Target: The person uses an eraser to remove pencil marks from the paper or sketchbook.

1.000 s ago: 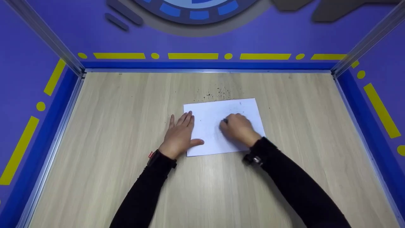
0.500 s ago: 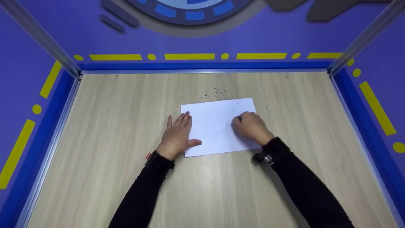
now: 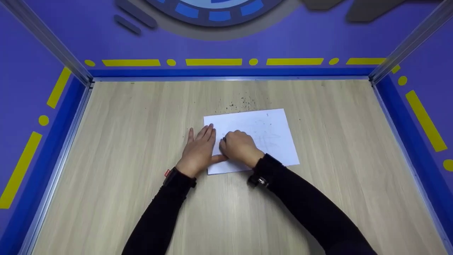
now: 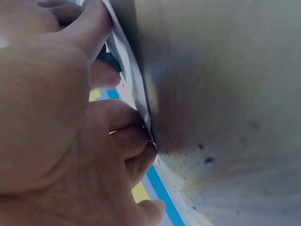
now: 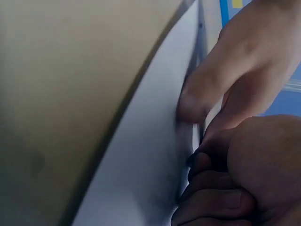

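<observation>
A white sheet of paper (image 3: 283, 145) lies on the table, with faint grey pencil marks and smudges across it. My left hand (image 3: 197, 153) rests flat on the sheet's left edge, fingers spread and thumb pointing right. Close beside that thumb, my right hand (image 3: 241, 147) grips a small dark eraser (image 3: 224, 139) and presses it on the left part of the paper. Most of the eraser is hidden by the fingers. In the right wrist view, the curled fingers (image 5: 216, 202) sit low against the sheet, and only a dark bit of the eraser shows.
Dark crumbs (image 3: 247, 103) are scattered on the wooden table (image 3: 141, 117) beyond the paper's far edge. A few specks lie on the sheet itself. Blue panels with yellow marks (image 3: 213, 62) and metal rails bound the table at the back and both sides.
My right hand moved right across the paper, then back left with the eraser, ending next to the left thumb. The left hand has stayed on the sheet's left edge.
</observation>
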The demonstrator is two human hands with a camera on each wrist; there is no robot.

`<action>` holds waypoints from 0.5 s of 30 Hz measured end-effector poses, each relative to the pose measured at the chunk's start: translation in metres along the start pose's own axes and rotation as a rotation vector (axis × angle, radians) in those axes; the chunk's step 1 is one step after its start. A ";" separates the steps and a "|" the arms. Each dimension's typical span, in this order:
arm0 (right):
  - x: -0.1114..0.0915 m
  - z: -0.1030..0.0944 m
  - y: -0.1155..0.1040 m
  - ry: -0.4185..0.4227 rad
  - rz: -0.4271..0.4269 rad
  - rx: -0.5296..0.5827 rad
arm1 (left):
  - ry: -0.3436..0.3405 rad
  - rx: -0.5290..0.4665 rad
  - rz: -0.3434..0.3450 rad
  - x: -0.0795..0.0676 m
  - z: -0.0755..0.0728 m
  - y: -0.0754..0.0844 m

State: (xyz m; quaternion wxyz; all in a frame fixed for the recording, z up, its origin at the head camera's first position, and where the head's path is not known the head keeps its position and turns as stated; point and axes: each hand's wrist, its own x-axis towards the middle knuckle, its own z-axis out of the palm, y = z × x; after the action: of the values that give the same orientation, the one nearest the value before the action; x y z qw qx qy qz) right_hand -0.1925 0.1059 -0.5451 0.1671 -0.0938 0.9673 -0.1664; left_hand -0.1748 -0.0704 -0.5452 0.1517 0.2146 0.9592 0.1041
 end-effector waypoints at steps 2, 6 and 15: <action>-0.002 -0.002 0.012 0.030 0.015 0.004 | -0.002 0.001 0.000 0.001 0.000 0.000; -0.011 -0.009 0.048 0.087 0.067 0.047 | -0.016 0.003 -0.004 0.002 0.000 0.001; -0.040 -0.035 0.137 0.133 0.178 0.123 | -0.019 -0.029 -0.023 0.000 0.002 0.003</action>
State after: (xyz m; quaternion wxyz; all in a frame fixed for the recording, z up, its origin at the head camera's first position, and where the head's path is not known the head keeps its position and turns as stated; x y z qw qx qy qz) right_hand -0.1854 0.2523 -0.5504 0.1221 0.0141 0.9686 -0.2160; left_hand -0.1730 -0.0669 -0.5462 0.1651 0.2025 0.9585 0.1140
